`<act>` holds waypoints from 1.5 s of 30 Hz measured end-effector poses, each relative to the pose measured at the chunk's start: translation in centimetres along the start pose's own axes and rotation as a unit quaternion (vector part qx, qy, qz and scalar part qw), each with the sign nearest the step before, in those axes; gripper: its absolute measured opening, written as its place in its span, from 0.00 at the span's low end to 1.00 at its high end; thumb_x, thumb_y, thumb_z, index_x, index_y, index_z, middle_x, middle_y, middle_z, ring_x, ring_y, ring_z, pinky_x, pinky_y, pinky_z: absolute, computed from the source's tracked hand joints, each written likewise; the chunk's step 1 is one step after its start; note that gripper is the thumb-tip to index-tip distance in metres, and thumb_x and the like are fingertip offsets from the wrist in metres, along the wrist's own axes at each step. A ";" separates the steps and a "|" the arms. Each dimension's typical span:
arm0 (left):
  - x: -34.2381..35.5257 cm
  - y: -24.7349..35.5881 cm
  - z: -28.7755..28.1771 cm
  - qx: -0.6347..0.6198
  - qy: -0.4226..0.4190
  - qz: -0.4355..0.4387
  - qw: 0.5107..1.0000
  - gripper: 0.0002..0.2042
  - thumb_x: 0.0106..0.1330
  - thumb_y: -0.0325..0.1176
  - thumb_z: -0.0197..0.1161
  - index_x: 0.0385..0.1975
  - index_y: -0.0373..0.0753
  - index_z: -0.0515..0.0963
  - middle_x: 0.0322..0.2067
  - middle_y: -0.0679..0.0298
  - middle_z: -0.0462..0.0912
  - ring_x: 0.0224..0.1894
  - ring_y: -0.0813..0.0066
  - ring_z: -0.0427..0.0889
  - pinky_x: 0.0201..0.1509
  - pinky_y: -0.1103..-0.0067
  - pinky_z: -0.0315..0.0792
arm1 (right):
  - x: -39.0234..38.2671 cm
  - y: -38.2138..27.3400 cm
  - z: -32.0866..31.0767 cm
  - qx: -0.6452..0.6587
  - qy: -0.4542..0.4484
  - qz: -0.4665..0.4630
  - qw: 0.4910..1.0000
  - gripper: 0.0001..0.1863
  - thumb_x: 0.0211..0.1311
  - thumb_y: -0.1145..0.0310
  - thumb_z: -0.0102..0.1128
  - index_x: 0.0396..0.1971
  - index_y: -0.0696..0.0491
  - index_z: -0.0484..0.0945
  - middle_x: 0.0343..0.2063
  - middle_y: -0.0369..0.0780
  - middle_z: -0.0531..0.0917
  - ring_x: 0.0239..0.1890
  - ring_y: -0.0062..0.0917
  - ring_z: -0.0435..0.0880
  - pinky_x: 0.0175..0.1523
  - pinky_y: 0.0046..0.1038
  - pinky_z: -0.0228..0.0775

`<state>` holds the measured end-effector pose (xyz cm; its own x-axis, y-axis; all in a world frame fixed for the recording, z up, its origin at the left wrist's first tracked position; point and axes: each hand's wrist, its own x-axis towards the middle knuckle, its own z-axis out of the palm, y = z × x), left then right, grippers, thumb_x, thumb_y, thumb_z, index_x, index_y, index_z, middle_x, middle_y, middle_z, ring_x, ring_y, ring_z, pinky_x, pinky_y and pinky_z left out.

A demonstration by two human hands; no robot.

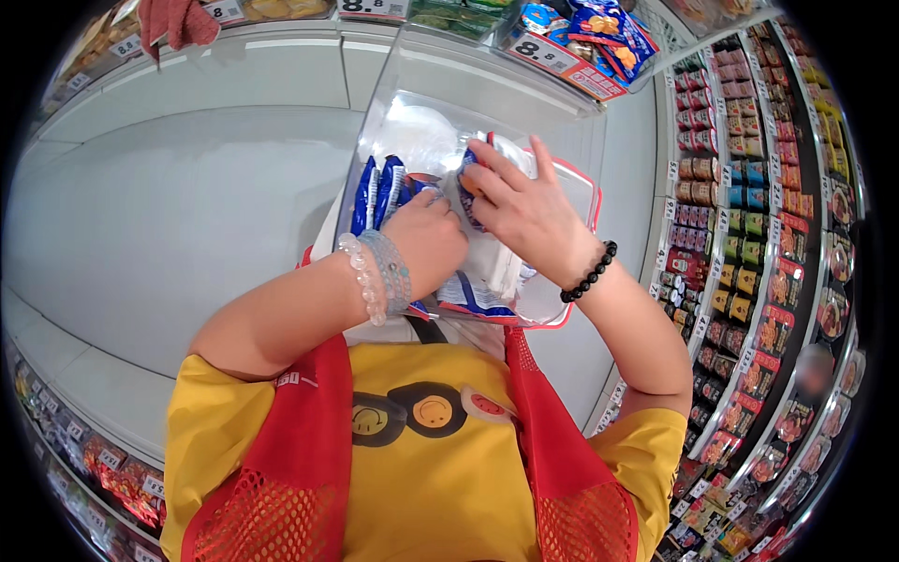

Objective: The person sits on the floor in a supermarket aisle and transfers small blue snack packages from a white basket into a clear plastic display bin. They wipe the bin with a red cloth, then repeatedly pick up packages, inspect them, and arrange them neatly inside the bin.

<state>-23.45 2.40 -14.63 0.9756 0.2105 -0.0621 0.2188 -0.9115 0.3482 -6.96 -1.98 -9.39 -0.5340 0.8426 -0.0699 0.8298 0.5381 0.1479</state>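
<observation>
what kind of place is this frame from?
Most likely a grocery shop aisle. Shelves of packaged goods run along the right with price tags on the shelf edges, and both hands, left hand and right hand, handle blue-and-white packets in a clear plastic bin.

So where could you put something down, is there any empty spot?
The far end of the clear bin, past both hands, looks bare. The wide pale floor left of the bin is open too. It is crowded where the left hand and right hand press on blue-and-white packets, and the shelves on the right are packed.
</observation>
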 end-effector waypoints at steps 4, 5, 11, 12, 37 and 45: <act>0.4 0.3 0.0 -0.013 -0.021 0.002 1.000 0.07 0.45 0.31 0.58 0.21 0.37 0.79 0.31 0.58 0.77 0.45 0.63 0.72 0.56 0.70 0.61 | -0.1 0.3 1.4 -0.015 0.003 0.001 1.000 0.04 0.43 0.71 0.54 0.19 0.52 0.78 0.48 0.37 0.69 0.59 0.31 0.60 0.55 0.48 0.57; 0.3 0.1 -0.1 -0.017 -0.031 -0.001 0.999 0.07 0.44 0.30 0.57 0.21 0.37 0.80 0.31 0.58 0.77 0.45 0.63 0.72 0.56 0.70 0.61 | 0.1 -0.2 1.5 -0.003 -0.003 -0.001 1.000 0.04 0.43 0.71 0.54 0.19 0.53 0.78 0.50 0.37 0.68 0.59 0.32 0.60 0.55 0.47 0.58; -0.1 -0.1 0.3 -0.015 0.036 0.004 0.999 0.08 0.44 0.31 0.58 0.24 0.36 0.81 0.32 0.57 0.77 0.44 0.62 0.71 0.56 0.70 0.60 | -0.9 -2.1 2.1 0.033 0.028 0.035 0.998 0.08 0.41 0.72 0.55 0.24 0.55 0.78 0.56 0.38 0.64 0.47 0.32 0.72 0.41 0.32 0.71; 0.0 0.0 -0.1 -0.027 0.005 0.004 1.000 0.08 0.44 0.31 0.59 0.23 0.37 0.81 0.32 0.57 0.77 0.44 0.62 0.71 0.57 0.70 0.59 | -1.4 -2.1 2.3 0.031 0.032 0.055 0.997 0.08 0.41 0.73 0.55 0.25 0.56 0.78 0.56 0.39 0.64 0.44 0.31 0.74 0.39 0.29 0.71; 7.2 -2.8 -4.0 -0.076 -0.175 0.043 0.981 0.26 0.40 0.20 0.60 0.44 0.46 0.70 0.54 0.50 0.64 0.39 0.52 0.77 0.39 0.68 0.73 | -4.9 -7.3 2.8 0.049 0.064 0.054 0.995 0.07 0.36 0.71 0.53 0.17 0.59 0.77 0.31 0.41 0.68 0.27 0.28 0.71 0.35 0.24 0.66; 5.0 -0.8 -3.8 0.034 -0.127 0.067 0.989 0.18 0.43 0.22 0.58 0.38 0.40 0.67 0.40 0.58 0.71 0.31 0.57 0.78 0.31 0.72 0.73 | -5.8 -7.4 2.0 0.211 0.065 0.089 0.971 0.11 0.39 0.72 0.55 0.29 0.54 0.76 0.34 0.36 0.72 0.31 0.26 0.73 0.42 0.29 0.66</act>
<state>-18.80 5.56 -11.63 0.9668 -0.0004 -0.2556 0.0803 -0.9489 0.3052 -9.68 -10.82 -12.05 -0.3700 0.9278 0.0488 0.8885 0.3687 -0.2734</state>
